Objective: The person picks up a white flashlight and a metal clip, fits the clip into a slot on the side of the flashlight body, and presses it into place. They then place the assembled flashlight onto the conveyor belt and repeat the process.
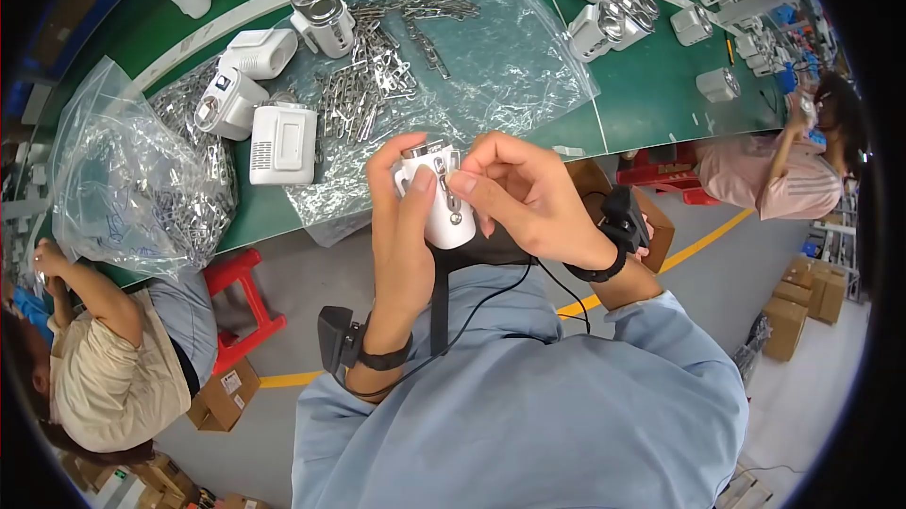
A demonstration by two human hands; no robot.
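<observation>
Holding white unit (451, 229) in left hand (401, 212); right hand (528, 193) narrow, thumb and fingertips pinching metal clip (444, 179) at its front; loose clips (363, 99) on plastic (500, 66) beyond

This looks like a factory assembly workshop, shown by the long green worktable (651, 84) spread with small metal pieces (354, 108) and many alike white devices (283, 146), the co-workers (123, 358) along it (a red stool (247, 297) beside each), the cardboard boxes (783, 325), and the yellow line (703, 243) on the grey floor (307, 273).
</observation>
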